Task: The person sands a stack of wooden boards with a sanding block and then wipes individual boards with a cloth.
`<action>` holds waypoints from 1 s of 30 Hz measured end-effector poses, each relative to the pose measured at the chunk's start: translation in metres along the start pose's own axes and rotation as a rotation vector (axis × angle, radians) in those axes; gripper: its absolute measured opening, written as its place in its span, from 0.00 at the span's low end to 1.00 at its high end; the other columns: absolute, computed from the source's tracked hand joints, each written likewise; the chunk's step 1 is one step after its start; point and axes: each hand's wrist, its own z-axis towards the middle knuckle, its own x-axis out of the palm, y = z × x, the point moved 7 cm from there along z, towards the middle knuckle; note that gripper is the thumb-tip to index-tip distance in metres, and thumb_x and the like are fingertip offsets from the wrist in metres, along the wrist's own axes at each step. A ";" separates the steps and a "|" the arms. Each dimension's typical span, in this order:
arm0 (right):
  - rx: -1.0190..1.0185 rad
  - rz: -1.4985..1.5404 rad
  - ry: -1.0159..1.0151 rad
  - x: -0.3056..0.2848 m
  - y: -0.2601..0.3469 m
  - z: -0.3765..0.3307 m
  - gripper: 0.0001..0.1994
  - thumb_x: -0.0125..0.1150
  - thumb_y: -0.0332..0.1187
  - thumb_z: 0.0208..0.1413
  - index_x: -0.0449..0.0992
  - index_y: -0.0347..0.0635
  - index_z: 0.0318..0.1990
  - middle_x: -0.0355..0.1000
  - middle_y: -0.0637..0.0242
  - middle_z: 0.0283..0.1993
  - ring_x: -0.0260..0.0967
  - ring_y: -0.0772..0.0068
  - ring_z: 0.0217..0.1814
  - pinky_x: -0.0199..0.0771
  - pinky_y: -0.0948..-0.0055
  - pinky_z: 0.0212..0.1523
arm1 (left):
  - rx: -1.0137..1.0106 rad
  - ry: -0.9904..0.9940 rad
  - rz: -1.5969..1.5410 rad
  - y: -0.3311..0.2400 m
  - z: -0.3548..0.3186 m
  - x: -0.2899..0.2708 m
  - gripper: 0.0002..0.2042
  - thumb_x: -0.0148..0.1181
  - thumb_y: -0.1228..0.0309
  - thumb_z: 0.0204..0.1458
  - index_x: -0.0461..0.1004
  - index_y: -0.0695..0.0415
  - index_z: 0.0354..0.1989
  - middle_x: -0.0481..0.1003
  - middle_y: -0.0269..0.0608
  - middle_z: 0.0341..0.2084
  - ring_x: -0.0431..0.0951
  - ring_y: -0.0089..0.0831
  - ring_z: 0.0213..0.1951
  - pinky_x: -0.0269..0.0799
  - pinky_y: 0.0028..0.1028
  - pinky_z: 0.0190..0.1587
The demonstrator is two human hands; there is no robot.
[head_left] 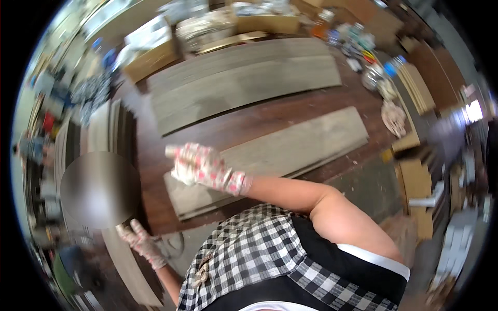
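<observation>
Both my hands wear white work gloves with pink dots. My right hand [202, 166] is above the left end of a long grey wood-grain board [295, 145] lying on the dark table. Its fingers look curled, one pointing left, and motion blurs them; whether anything is inside cannot be made out. Lower left, my left hand [140, 242] has its fingers apart, beside a narrow grey board [127, 264] beyond the table's edge. Whether it touches that board is unclear. Farther back on the table lie more long grey boards [249, 78], side by side.
Stacked boards [106, 127] stand at the left, partly hidden by a round blurred patch. Along the back are an open cardboard box [150, 59] and a bottle of orange liquid [322, 23]. Plastic bottles and small items [371, 75] line the right edge, near cardboard pieces [415, 88].
</observation>
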 end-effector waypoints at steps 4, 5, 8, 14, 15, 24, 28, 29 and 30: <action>0.507 0.926 0.272 0.024 -0.028 -0.101 0.12 0.54 0.42 0.46 0.73 0.52 0.37 0.64 0.66 0.47 0.60 0.65 0.49 0.57 0.60 0.54 | 0.254 0.282 -0.088 -0.047 -0.004 0.116 0.23 0.48 0.68 0.53 0.55 0.62 0.57 0.58 0.52 0.55 0.56 0.43 0.58 0.51 0.36 0.59; 0.620 0.787 0.173 0.012 -0.047 -0.119 0.12 0.53 0.41 0.46 0.73 0.52 0.37 0.65 0.65 0.47 0.60 0.62 0.50 0.58 0.63 0.53 | 0.233 0.342 -0.055 -0.048 -0.013 0.125 0.23 0.47 0.68 0.54 0.55 0.62 0.57 0.58 0.52 0.55 0.56 0.43 0.58 0.51 0.36 0.59; 0.854 0.409 0.566 0.010 -0.108 -0.185 0.12 0.50 0.39 0.47 0.72 0.52 0.40 0.65 0.64 0.47 0.60 0.62 0.52 0.57 0.62 0.54 | 0.289 0.456 0.228 -0.045 -0.023 0.138 0.23 0.45 0.65 0.54 0.55 0.62 0.57 0.58 0.53 0.55 0.56 0.44 0.58 0.52 0.36 0.59; 1.240 0.012 0.826 0.018 -0.245 -0.374 0.12 0.46 0.36 0.49 0.71 0.49 0.41 0.67 0.62 0.43 0.63 0.61 0.49 0.65 0.60 0.43 | 0.273 0.449 0.246 -0.046 -0.009 0.126 0.22 0.43 0.64 0.55 0.57 0.62 0.57 0.59 0.52 0.54 0.58 0.44 0.56 0.53 0.36 0.57; 1.286 -0.085 0.821 0.018 -0.263 -0.407 0.12 0.45 0.36 0.50 0.71 0.49 0.41 0.68 0.61 0.41 0.64 0.60 0.46 0.67 0.59 0.40 | 0.268 0.451 0.245 -0.047 -0.008 0.122 0.22 0.44 0.64 0.55 0.57 0.62 0.57 0.59 0.53 0.54 0.58 0.44 0.56 0.54 0.36 0.57; 1.084 0.190 0.372 -0.010 -0.254 -0.336 0.10 0.45 0.35 0.51 0.71 0.49 0.39 0.69 0.65 0.39 0.67 0.61 0.42 0.69 0.62 0.39 | 0.299 0.347 0.248 -0.065 -0.001 0.098 0.20 0.48 0.64 0.54 0.64 0.65 0.51 0.65 0.56 0.48 0.66 0.43 0.51 0.63 0.34 0.52; 1.330 0.042 0.506 -0.001 -0.277 -0.427 0.13 0.47 0.38 0.51 0.69 0.57 0.45 0.68 0.67 0.42 0.66 0.62 0.42 0.68 0.61 0.41 | 0.088 0.466 0.085 -0.007 0.009 0.131 0.22 0.45 0.67 0.54 0.57 0.63 0.57 0.60 0.50 0.55 0.60 0.41 0.56 0.54 0.34 0.58; 1.475 0.076 0.632 0.005 -0.285 -0.455 0.12 0.47 0.39 0.52 0.69 0.58 0.45 0.68 0.66 0.42 0.67 0.60 0.42 0.68 0.60 0.41 | 0.027 0.474 -0.020 0.002 0.012 0.131 0.22 0.45 0.68 0.53 0.57 0.63 0.56 0.60 0.50 0.54 0.60 0.40 0.56 0.54 0.33 0.58; 1.477 0.073 0.638 -0.001 -0.292 -0.458 0.12 0.47 0.39 0.52 0.69 0.58 0.45 0.68 0.66 0.42 0.67 0.60 0.42 0.68 0.60 0.41 | 0.031 0.482 -0.017 -0.038 0.011 0.110 0.20 0.48 0.66 0.53 0.61 0.63 0.53 0.64 0.52 0.51 0.64 0.41 0.52 0.60 0.32 0.53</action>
